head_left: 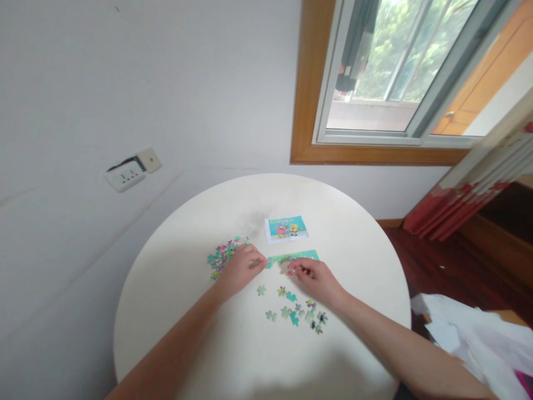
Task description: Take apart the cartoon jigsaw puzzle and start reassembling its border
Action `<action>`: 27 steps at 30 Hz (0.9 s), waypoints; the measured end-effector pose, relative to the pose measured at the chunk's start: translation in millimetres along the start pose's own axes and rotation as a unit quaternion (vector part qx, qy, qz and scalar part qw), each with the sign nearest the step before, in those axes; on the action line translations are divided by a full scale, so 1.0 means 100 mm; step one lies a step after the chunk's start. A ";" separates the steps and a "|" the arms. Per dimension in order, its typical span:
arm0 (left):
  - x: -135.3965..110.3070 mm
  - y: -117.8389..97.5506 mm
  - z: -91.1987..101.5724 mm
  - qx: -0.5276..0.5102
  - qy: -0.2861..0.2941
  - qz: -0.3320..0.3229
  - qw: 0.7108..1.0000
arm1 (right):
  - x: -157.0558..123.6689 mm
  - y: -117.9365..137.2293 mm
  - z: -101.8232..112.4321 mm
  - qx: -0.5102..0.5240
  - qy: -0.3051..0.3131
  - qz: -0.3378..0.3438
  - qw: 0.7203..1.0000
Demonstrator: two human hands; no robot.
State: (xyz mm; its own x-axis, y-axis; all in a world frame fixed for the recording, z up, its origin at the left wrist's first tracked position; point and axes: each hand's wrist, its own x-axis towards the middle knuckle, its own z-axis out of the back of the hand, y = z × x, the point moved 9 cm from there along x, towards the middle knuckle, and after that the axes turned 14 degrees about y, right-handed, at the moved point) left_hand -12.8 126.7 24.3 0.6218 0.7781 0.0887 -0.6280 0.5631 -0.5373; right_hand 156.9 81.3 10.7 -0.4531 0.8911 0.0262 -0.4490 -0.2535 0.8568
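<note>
My left hand (244,268) is closed in a pinch at the left end of a partly joined puzzle strip (306,255), its fingertips by a teal edge piece. What it grips, if anything, is too small to make out. Just below the strip, my right hand (315,276) pinches a small pale puzzle piece (285,268), partly covered by the fingers. Beside my left hand lies a heap of mixed puzzle pieces (222,254). Several loose pieces are spread nearer to me, among them a teal piece (294,318) and a pale green piece (261,290).
A picture card (287,229) with cartoon figures lies beyond the strip on the round white table (175,311). The wall with a socket (125,175) and a wood-framed window (306,150) stand behind. White plastic bags (478,328) are at the right.
</note>
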 end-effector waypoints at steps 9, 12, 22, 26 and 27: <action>-0.04 -0.11 -0.01 0.053 -0.025 0.006 0.998 | 0.03 0.33 -0.18 -0.221 0.055 0.105 0.968; -0.05 -0.14 -0.01 0.064 -0.025 0.005 0.998 | 0.03 0.34 -0.18 -0.240 0.055 0.108 0.963; -0.06 -0.19 -0.02 0.077 -0.006 -0.004 0.997 | 0.03 0.31 -0.17 -0.246 0.035 0.112 0.962; -0.05 -0.19 -0.05 0.092 -0.001 -0.009 0.996 | 0.04 0.30 -0.20 -0.262 0.046 0.107 0.958; -0.05 -0.19 -0.06 0.094 0.000 -0.008 0.996 | 0.04 0.30 -0.21 -0.269 0.050 0.103 0.956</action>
State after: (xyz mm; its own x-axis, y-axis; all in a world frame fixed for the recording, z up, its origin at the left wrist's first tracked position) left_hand -1.5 110.6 29.1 0.6327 0.7685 0.0955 -0.6946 0.6177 -0.3686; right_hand 125.2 69.6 26.2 -0.6334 0.7682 0.0932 -0.6614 -0.5999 0.4501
